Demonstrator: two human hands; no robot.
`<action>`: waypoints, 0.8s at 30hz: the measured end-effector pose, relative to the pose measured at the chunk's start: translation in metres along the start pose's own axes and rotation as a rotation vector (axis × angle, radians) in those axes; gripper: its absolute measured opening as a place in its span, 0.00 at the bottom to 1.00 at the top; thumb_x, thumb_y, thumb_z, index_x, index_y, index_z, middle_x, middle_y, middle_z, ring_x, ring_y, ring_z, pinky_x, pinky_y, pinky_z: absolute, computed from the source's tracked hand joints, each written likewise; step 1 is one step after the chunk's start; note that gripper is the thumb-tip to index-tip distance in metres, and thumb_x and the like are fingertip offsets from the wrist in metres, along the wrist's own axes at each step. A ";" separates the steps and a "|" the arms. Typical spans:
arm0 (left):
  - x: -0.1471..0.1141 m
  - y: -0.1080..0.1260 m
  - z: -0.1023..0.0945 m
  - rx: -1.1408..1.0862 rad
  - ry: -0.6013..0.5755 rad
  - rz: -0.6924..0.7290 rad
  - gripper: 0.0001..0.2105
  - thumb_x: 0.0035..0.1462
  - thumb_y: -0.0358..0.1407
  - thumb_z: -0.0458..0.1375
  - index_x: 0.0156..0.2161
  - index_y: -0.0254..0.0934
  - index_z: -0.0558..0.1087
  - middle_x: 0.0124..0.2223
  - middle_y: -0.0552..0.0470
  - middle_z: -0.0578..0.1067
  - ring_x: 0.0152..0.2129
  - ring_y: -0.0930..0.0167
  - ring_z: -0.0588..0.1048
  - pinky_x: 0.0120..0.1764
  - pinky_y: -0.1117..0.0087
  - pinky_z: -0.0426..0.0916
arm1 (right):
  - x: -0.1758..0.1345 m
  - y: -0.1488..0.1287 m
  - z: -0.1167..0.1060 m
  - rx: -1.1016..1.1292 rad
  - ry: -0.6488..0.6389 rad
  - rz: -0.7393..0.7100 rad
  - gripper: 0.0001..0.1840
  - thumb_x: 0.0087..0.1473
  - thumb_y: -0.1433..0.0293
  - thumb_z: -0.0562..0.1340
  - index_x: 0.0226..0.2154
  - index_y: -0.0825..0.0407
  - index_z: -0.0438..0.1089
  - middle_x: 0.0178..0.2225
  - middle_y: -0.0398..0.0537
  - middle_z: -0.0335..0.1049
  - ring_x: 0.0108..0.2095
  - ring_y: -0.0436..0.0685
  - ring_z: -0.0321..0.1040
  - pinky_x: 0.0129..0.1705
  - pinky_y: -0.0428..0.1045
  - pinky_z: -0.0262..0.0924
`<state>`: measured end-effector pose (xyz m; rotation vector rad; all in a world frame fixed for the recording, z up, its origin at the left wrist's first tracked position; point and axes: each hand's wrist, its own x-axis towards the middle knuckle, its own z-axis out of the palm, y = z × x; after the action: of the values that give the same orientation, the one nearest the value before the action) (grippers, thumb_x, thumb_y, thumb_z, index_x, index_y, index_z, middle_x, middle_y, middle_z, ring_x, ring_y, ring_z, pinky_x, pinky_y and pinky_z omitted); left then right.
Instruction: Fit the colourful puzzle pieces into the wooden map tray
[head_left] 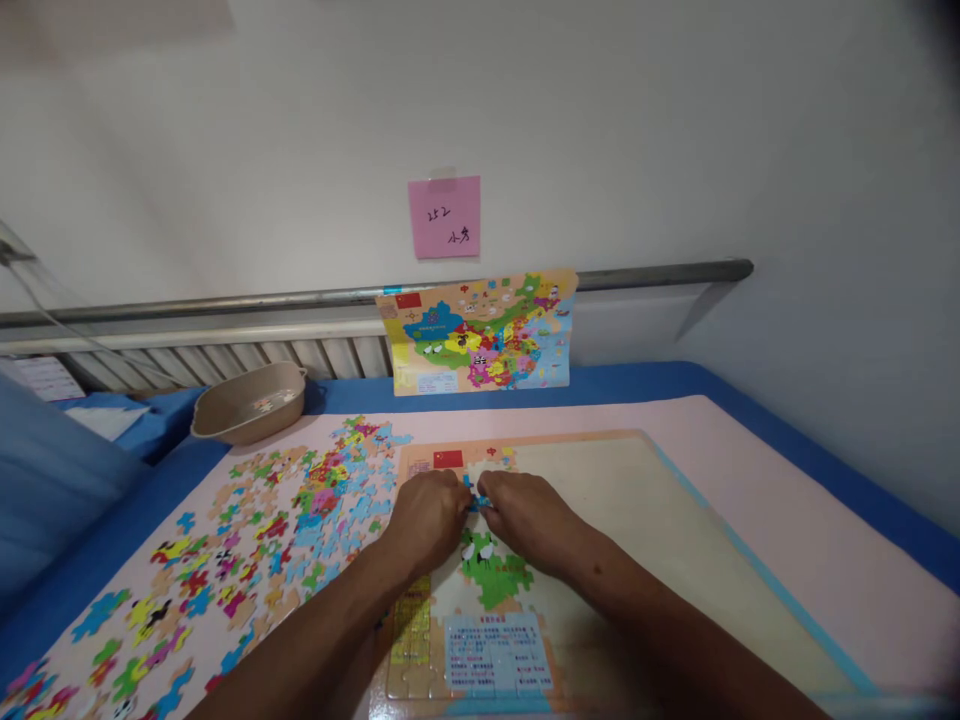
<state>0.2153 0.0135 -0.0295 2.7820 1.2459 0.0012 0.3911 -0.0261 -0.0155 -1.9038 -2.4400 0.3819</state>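
Both my hands meet over a partly filled jigsaw puzzle board (600,540). My left hand (429,510) is closed, its fingertips pinching at blue jigsaw pieces (475,497). From the other side my right hand (525,515) pinches at the same blue pieces, with its fingers curled in. How many pieces lie between the fingertips I cannot tell. Just below the hands is a joined green section (499,580) with two white birds. A light blue text panel (495,655) fills the board's lower left, and a red flag section (448,459) lies above my left hand.
Many loose jigsaw pieces (247,540) are spread left of the board on the pink sheet (750,450). A beige basin (251,400) with a few pieces stands at the back left. A printed map (480,335) leans against the wall rail (660,275), below a pink note (445,218).
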 end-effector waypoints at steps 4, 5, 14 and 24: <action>-0.002 0.003 0.000 0.014 -0.020 0.114 0.11 0.66 0.29 0.54 0.40 0.36 0.80 0.42 0.40 0.79 0.45 0.56 0.77 0.50 0.58 0.67 | 0.001 0.000 0.000 -0.003 -0.005 -0.003 0.06 0.65 0.72 0.58 0.43 0.53 0.70 0.43 0.53 0.78 0.45 0.63 0.75 0.37 0.51 0.51; -0.002 0.004 -0.001 0.010 -0.027 0.134 0.10 0.65 0.29 0.55 0.40 0.36 0.80 0.43 0.40 0.79 0.46 0.56 0.77 0.51 0.58 0.67 | 0.002 0.000 0.000 -0.004 -0.006 -0.006 0.06 0.66 0.72 0.58 0.43 0.53 0.70 0.43 0.53 0.78 0.45 0.63 0.75 0.37 0.51 0.51; -0.010 -0.025 -0.024 -0.099 0.057 -0.063 0.15 0.69 0.31 0.49 0.43 0.41 0.80 0.44 0.48 0.81 0.45 0.64 0.78 0.44 0.67 0.67 | 0.001 0.002 0.002 -0.006 0.015 0.003 0.04 0.66 0.70 0.60 0.42 0.51 0.70 0.43 0.50 0.78 0.44 0.62 0.75 0.36 0.52 0.49; -0.089 -0.016 -0.032 -0.236 0.034 -0.132 0.16 0.70 0.34 0.48 0.33 0.40 0.74 0.35 0.51 0.77 0.36 0.67 0.76 0.38 0.66 0.63 | 0.001 0.005 0.004 0.024 0.022 -0.006 0.02 0.65 0.71 0.60 0.40 0.50 0.69 0.42 0.48 0.77 0.43 0.59 0.73 0.36 0.51 0.48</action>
<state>0.1427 -0.0394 0.0046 2.5064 1.3389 0.1753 0.3953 -0.0251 -0.0209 -1.8808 -2.4157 0.3863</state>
